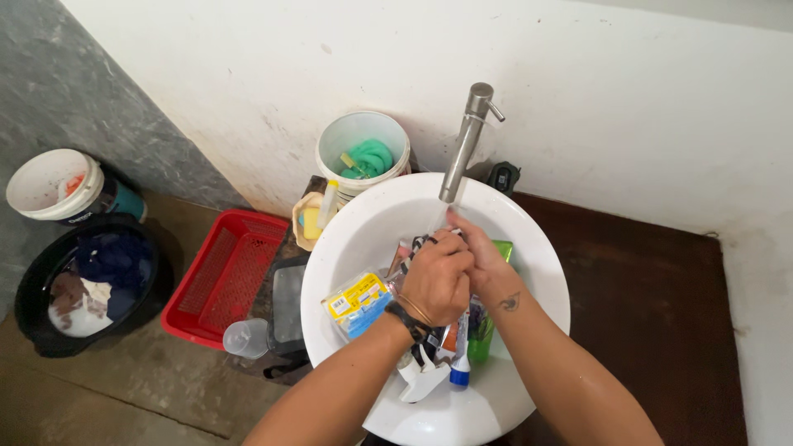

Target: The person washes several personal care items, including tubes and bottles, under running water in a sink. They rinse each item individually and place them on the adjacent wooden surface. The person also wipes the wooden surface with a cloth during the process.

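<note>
Both hands are meeting under the tap (pixel 468 136), over the white basin (pixel 541 264). The left hand (pixel 436 281) is lying on top, its fingers (pixel 456 254) curled narrow over the right hand (pixel 483 256), whose fingers are stretching up toward the spout. Whether either hand is gripping anything is not clear; a dark patterned item (pixel 420 243) is showing just left of the left fingers, touching or nearly touching them.

Water looks to be running from the spout onto the fingertips, so the rinsing seems to be under way rather than finished.

Below the fingers, packets are lying in the basin and appear not yet handled: a yellow and blue packet (pixel 357 304) to the left of the left wrist, a green tube (pixel 482 330) under the right wrist, and a white tube with a blue cap (pixel 460 363) beside it. Beyond the fingers, past the basin rim, a white bucket (pixel 363 153) is holding a green hose. Far left of the hands, a red basket (pixel 223 277) is sitting on the floor.
</note>
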